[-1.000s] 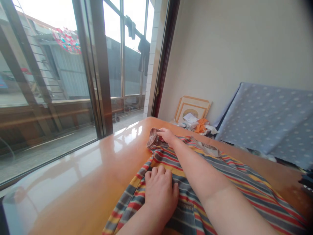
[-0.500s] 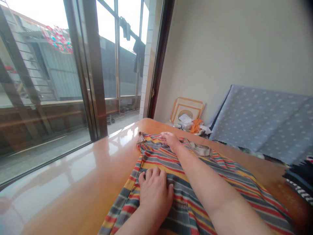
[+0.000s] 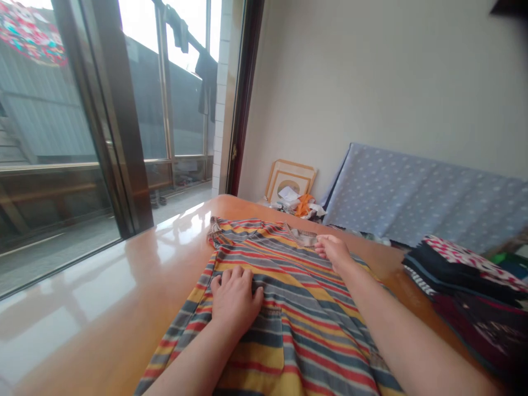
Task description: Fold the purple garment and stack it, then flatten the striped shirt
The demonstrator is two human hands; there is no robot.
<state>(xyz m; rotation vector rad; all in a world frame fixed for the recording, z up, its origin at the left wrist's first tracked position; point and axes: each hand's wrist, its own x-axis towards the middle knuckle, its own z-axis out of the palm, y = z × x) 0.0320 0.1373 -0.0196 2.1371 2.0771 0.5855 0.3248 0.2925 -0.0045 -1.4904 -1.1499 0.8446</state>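
Note:
A striped shirt [image 3: 284,308] in yellow, grey and red lies spread flat on a glossy orange table [image 3: 136,308]. My left hand [image 3: 235,297] rests palm down on the shirt's left side, fingers lying flat and slightly apart. My right hand [image 3: 333,250] reaches farther out, beside the shirt's grey collar [image 3: 303,236], fingers curled and touching the fabric near the neckline. What the right fingers pinch, if anything, is hidden.
A pile of folded dark and patterned clothes [image 3: 462,280] sits at the table's right edge. A dotted grey mattress [image 3: 412,192] leans on the wall behind. Picture frames [image 3: 289,181] and clutter lie in the corner. A glass sliding door [image 3: 82,137] runs along the left.
My right hand moved from the shirt's far left shoulder rightward to the collar. The folded-up shoulder now lies flat. The camera turned right, bringing the clothes pile into view. My left hand stayed.

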